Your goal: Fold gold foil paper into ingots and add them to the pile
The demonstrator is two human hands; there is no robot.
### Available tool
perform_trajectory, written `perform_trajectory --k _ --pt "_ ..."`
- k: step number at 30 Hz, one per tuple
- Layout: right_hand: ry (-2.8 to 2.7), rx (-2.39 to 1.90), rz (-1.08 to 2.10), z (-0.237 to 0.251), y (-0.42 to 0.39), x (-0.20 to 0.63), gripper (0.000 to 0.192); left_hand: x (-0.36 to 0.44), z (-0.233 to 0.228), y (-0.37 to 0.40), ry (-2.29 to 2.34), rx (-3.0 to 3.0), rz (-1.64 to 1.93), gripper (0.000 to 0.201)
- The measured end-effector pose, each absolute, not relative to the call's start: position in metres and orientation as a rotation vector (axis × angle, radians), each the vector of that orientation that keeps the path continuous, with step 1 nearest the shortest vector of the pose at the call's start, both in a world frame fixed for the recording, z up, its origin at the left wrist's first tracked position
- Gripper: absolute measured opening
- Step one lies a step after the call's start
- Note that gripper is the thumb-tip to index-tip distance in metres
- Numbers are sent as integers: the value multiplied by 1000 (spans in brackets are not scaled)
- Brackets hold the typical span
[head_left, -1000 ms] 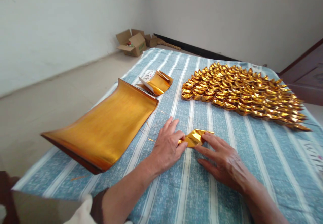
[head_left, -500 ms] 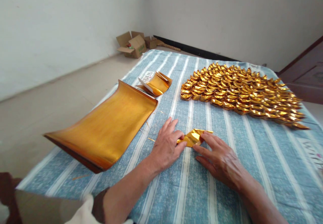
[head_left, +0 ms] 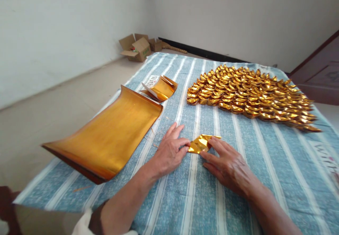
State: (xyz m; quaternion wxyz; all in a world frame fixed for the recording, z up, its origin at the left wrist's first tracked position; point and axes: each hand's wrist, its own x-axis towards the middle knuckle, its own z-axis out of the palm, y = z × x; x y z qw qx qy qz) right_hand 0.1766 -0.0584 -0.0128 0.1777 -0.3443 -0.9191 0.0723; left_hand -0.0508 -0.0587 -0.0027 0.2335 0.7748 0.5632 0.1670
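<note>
A small piece of folded gold foil paper point(head_left: 199, 144) lies on the striped cloth between my hands, shiny side up. At its left corner, the thumb and index finger of my left hand point(head_left: 169, 152) pinch together, the other fingers raised. My right hand point(head_left: 227, 161) holds the right part, with fingers on top and the thumb side near the front edge. Beyond them stand many finished gold paper ingots point(head_left: 250, 95), packed in close rows. A large stack of gold foil sheets point(head_left: 108, 132), curled at both ends, lies to the left.
A smaller curled stack of gold paper point(head_left: 162, 88) sits behind the large one. Blue and white striped cloth point(head_left: 169, 203) covers the table, with thin gold scraps on it. Open cardboard boxes point(head_left: 137, 48) stand on the floor by the wall; a dark red door point(head_left: 320, 76) is at right.
The left fingers have shifted slightly off the foil's left end, showing more of it. The right hand stays on the paper. The whole view has moved a little.
</note>
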Motion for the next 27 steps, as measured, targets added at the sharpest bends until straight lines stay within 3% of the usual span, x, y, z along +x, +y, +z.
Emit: perform_trajectory --k 15,27 --pt "-2578 -944 175 -10 -58 175 21 -54 -6 -55 1646 2160 386 19" --pt "-2590 -950 170 -12 -58 176 21 -64 2 -54 1530 2144 303 34"
